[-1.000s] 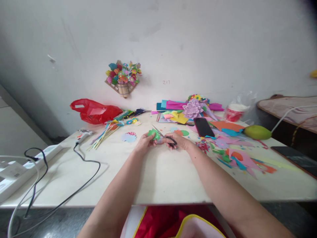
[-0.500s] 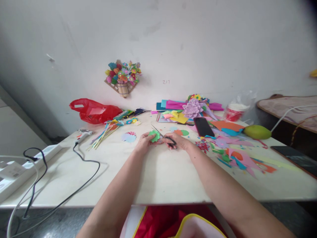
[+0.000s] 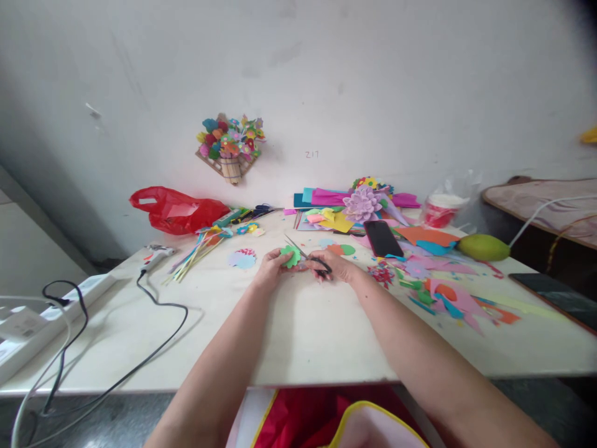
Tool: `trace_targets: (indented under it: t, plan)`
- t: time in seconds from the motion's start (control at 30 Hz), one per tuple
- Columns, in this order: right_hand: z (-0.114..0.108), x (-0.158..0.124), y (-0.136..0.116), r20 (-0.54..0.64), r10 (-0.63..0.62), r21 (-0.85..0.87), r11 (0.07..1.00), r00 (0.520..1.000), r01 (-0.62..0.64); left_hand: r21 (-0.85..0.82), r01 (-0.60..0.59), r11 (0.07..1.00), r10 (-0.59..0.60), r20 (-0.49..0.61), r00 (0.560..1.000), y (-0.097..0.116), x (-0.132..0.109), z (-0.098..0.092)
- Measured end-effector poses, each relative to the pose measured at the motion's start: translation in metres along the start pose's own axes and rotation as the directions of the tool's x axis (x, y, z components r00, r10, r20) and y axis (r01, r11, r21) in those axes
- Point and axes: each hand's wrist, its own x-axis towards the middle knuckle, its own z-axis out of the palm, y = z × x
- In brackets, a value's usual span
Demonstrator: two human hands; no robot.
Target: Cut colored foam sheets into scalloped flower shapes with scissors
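Note:
Pinched in my left hand [image 3: 272, 269] is a green scalloped paper flower [image 3: 291, 256], held just above the middle of the table. My right hand [image 3: 336, 266] is closed round the black handles of a pair of scissors [image 3: 321, 266]. The blades point up and to the left, close beside the flower's right edge; whether they touch it I cannot tell. Behind my right hand lie orange and green paper rounds [image 3: 346, 249]. Left of my left hand rest pale blue scalloped cutouts [image 3: 241, 258], one with a red pattern.
Coloured paper scraps [image 3: 450, 298], a phone [image 3: 382, 239] and a green mango [image 3: 484, 247] lie to the right. A red plastic bag [image 3: 180, 210] and thin sticks [image 3: 194, 254] are at the back left. A glue gun [image 3: 157, 257] trails its cord across the left side.
Both hands keep nearly the same place, with the flower and scissors still held. The view has shifted very slightly.

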Motion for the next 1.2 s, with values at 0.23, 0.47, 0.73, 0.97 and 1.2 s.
trace_targets:
  t: [0.23, 0.47, 0.73, 0.97, 1.2]
  plan:
    - [0.0, 0.003, 0.005, -0.005, 0.008, -0.008, 1.0, 1.0, -0.008, 0.036, 0.008, 0.999, -0.006, -0.04, 0.999, -0.003, 0.002, -0.002]
    - [0.002, 0.003, 0.005, -0.025, -0.008, 0.003, 1.0, 1.0, 0.008, 0.021, -0.021, 1.0, 0.023, -0.075, 0.997, -0.009, 0.006, -0.003]
    - [0.003, 0.003, 0.003, -0.063, 0.014, -0.001, 1.0, 0.998, -0.014, 0.017, -0.038, 0.999, 0.039, -0.05, 0.998, -0.005, 0.003, 0.005]
    - [0.004, 0.003, 0.003, -0.062, 0.012, -0.007, 1.0, 0.998, -0.012, -0.006, -0.033, 0.999, 0.033, -0.077, 0.997, -0.002, 0.001, 0.007]
    - [0.006, 0.005, 0.006, -0.038, -0.016, 0.088, 0.996, 0.999, 0.019, -0.033, -0.059, 0.998, 0.054, -0.151, 0.987, 0.002, 0.0, 0.011]
